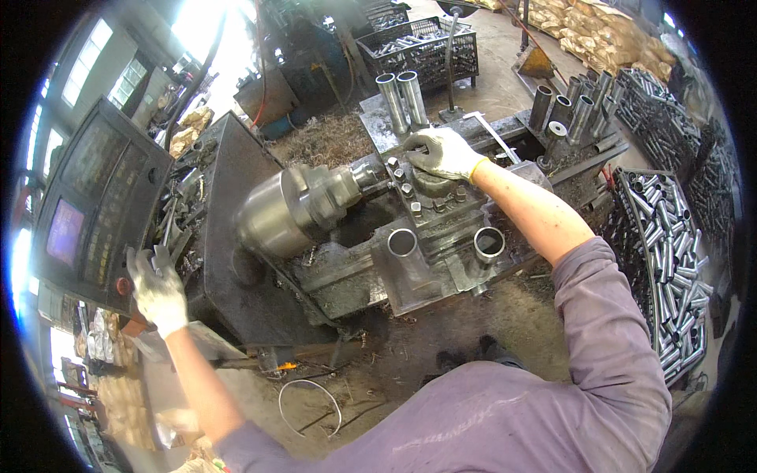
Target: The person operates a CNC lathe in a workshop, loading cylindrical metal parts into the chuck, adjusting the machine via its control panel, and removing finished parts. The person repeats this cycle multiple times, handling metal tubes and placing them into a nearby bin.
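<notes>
My left hand (pixel 158 293), in a whitish work glove, is at the lower edge of the lathe's control panel (pixel 106 206). Its fingers are stretched apart beside a red button (pixel 123 286), and it holds nothing. My right hand (pixel 446 154), gloved too, is closed over the tool post (pixel 432 185); what its fingers grip, if anything, is hidden. Left of it the steel chuck (pixel 288 206) carries a short metal piece (pixel 365 172) at its nose. Square-headed bolts (pixel 407 191) stand along the tool post. A caliper (pixel 493 135) lies just right of my right hand.
Two upright tubes (pixel 402 102) stand behind the tool post, and several more (pixel 561 110) at the right. Nearer me are two tube ends (pixel 402 243) on the carriage. A crate of cut tubes (pixel 670 276) is at the right, another basket (pixel 418 51) at the back. Metal shavings (pixel 327 142) lie behind.
</notes>
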A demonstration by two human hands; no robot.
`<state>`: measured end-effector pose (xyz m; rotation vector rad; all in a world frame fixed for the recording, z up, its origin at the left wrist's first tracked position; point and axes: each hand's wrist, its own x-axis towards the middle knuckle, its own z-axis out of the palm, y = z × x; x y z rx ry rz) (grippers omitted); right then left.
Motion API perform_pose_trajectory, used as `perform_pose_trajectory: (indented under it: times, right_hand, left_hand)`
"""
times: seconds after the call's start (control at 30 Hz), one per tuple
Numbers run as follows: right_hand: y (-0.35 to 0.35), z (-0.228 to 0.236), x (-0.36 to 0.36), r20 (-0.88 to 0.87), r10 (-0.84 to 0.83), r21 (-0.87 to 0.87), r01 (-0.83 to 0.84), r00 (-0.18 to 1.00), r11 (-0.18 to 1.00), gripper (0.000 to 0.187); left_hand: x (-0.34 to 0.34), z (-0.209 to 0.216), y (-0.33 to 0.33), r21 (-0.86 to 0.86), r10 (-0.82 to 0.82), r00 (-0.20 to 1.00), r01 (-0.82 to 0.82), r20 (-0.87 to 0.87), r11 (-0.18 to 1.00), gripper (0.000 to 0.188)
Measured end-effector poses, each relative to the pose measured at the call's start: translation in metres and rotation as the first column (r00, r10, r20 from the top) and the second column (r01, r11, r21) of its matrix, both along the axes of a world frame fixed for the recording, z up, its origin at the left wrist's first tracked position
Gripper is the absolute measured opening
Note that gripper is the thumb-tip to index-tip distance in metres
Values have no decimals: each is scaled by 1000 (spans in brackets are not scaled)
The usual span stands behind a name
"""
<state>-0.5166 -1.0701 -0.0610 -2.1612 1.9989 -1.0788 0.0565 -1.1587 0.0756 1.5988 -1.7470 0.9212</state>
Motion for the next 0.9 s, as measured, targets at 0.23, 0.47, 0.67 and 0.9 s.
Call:
perform_pose_trajectory:
  times: [0.23, 0.47, 0.67, 0.9]
  right_hand:
    - [-12, -2, -6, -10, 48, -12, -48, 999, 999, 36]
    - [-5, 2, -10, -82, 80, -200, -95, 993, 975, 32]
    - [116, -4, -44, 144, 19, -334, 31, 989, 942, 37]
    - [221, -76, -47, 174, 382, 138, -406, 908, 903, 93]
  left_hand:
    - [-76, -89, 189, -35, -616, 729, 636, -298, 771, 22]
    - [-104, -271, 329, 386, -83, 662, 529, -745, 755, 10]
    - [-96, -400, 471, 797, 468, 715, 207, -520, 568, 31]
    - [-124, -397, 555, 870, 552, 698, 216, -455, 444, 37]
